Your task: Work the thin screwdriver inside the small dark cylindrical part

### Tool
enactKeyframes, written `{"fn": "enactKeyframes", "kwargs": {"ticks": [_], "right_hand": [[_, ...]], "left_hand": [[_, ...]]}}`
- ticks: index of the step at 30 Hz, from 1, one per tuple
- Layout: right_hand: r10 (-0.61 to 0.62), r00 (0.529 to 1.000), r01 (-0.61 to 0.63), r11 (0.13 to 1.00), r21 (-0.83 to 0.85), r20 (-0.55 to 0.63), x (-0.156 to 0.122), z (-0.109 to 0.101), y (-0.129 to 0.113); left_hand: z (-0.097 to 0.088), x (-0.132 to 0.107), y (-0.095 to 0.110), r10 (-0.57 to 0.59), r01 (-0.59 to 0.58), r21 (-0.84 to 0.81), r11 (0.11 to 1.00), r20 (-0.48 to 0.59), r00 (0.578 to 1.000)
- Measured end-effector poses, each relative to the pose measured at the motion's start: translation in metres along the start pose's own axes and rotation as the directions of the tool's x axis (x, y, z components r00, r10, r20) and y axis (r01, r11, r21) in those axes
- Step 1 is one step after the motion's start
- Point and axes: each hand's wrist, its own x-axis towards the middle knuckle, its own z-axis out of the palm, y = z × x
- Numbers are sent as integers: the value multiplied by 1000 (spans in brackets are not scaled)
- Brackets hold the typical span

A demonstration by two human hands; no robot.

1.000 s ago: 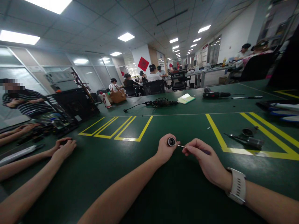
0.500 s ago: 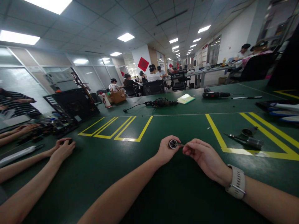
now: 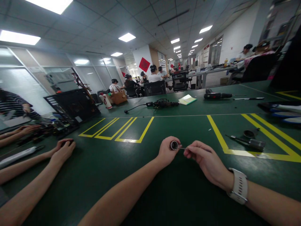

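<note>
No word or number can be read. On the white pillar [image 3: 139,55] stands a red diamond sign [image 3: 144,64]; its dark marks are too unclear for reading.

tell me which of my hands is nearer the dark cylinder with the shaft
Right. Your right hand is left of the dark cylinder; your left hand is farther left.
</note>
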Motion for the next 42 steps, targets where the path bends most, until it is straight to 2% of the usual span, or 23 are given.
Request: {"fn": "enactKeyframes", "kwargs": {"ticks": [9, 18, 27, 32, 39, 42], "right_hand": [[36, 999, -38, 994, 105, 19, 4, -3, 1], [-3, 999, 7, 996, 85, -45, -2, 3, -2], [-20, 986, 43, 990, 136, -163, 7, -6, -2], [-49, 987, 58, 997, 53, -150, 3, -3, -4], [-91, 993, 77, 981, -177, -72, -6, 3, -1], [-78, 996, 66, 979, -193, -54, -6, 3, 1]], "left_hand": [[1, 2, -3, -83, 83, -194, 977, 4, 997], [0, 1, -2, -65, 64, -52, 997, -28, 997], [1, 1, -9, -110, 112, 42, 993, -46, 993], [1, 1, -8, -121, 121, 44, 992, -14, 993], [0, 1, -4, -104, 103, 55, 993, 16, 994], [-1, 1, -2, -100, 99, 26, 995, 26, 995]]}}
